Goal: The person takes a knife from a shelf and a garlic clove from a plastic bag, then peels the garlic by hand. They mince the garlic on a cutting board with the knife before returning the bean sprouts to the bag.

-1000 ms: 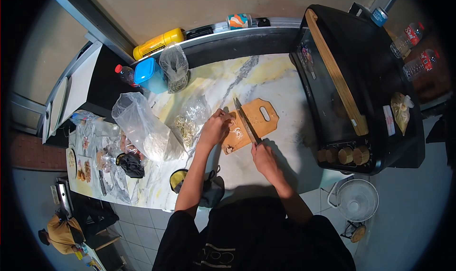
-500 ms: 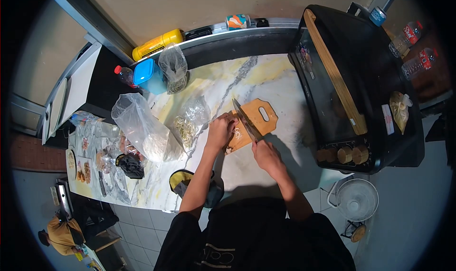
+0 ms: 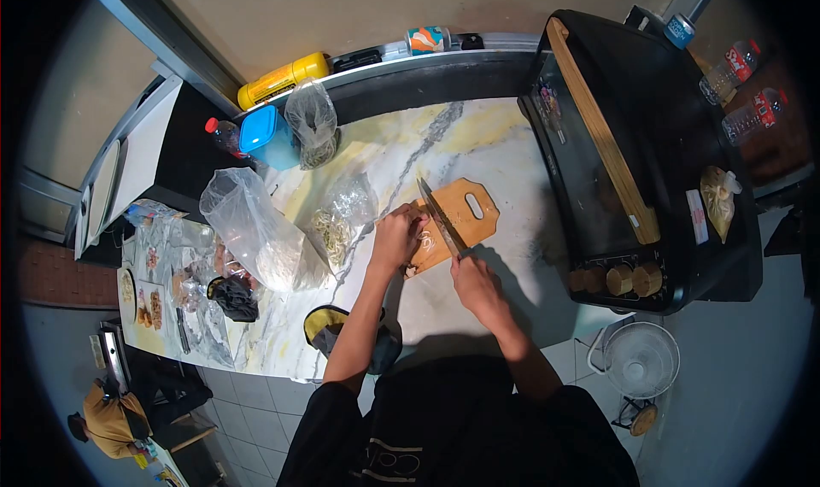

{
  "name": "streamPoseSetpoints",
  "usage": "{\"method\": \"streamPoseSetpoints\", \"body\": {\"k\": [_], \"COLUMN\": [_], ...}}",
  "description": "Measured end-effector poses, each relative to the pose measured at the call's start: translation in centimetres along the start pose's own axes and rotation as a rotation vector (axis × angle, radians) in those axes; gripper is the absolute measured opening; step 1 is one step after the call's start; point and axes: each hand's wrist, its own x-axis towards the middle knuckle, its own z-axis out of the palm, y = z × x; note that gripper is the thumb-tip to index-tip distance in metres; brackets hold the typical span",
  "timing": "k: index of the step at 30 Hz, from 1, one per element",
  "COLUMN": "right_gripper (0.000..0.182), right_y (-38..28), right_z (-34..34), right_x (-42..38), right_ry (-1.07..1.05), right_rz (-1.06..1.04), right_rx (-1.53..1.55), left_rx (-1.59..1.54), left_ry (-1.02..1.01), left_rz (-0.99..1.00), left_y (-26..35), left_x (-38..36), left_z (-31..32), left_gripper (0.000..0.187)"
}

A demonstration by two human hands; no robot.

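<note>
My right hand (image 3: 478,286) is wrapped round the handle of a kitchen knife (image 3: 441,217), whose long blade points away from me across a wooden cutting board (image 3: 483,224). Beside the blade, my left hand (image 3: 398,237) rests at the board's left edge with its fingers curled together; what they hold is hidden. A few thin pale pieces (image 3: 427,243) lie on the board between the hands, too small to name surely. Left of my left hand, bean sprouts (image 3: 330,233) lie by an open clear plastic bag (image 3: 352,198).
A large plastic bag with white contents (image 3: 286,261) stands left, near a blue-lidded container (image 3: 260,130). A black oven (image 3: 628,162) borders the right side. A black-and-yellow pouch-like item (image 3: 325,323) sits by my left forearm. Another person (image 3: 115,419) is at far lower left.
My right hand and the knife have shifted very slightly left and toward me. My left hand stays almost in place at the board.
</note>
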Motion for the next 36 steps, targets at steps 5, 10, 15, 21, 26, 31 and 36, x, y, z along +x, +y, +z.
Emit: {"method": "streamPoseSetpoints", "body": {"k": [5, 10, 15, 21, 26, 31, 36], "right_gripper": [0.038, 0.035, 0.035, 0.035, 0.035, 0.034, 0.038], "right_y": [1.1, 1.4, 1.3, 1.4, 3.0, 2.0, 2.4], "right_z": [3.9, 3.8, 2.5, 1.4, 2.0, 1.2, 1.2], "right_x": [0.0, 0.5, 0.5, 0.4, 0.4, 0.0, -0.1], "right_ry": [0.173, 0.236, 0.147, 0.11, 0.155, 0.119, 0.152], "right_rz": [-0.012, -0.052, -0.044, -0.025, -0.053, -0.061, -0.048], "right_rx": [-0.109, -0.197, -0.023, -0.067, -0.067, -0.054, -0.001], "left_rx": [-0.011, 0.069, 0.021, -0.043, -0.136, -0.264, -0.26], "left_ry": [0.004, -0.027, 0.002, -0.032, 0.016, 0.035, -0.094], "left_rz": [0.056, 0.039, 0.003, 0.039, 0.061, 0.004, -0.068], "left_y": [-0.8, -0.8, -1.5, -1.5, -1.7, -2.1, -0.2], "left_x": [0.2, 0.1, -0.5, -1.3, -1.8, -2.1, -2.3], "left_z": [0.2, -0.8, -1.1, -1.4, -1.7, -1.9, -2.2], "left_gripper": [0.012, 0.011, 0.009, 0.012, 0.017, 0.02, 0.031]}}
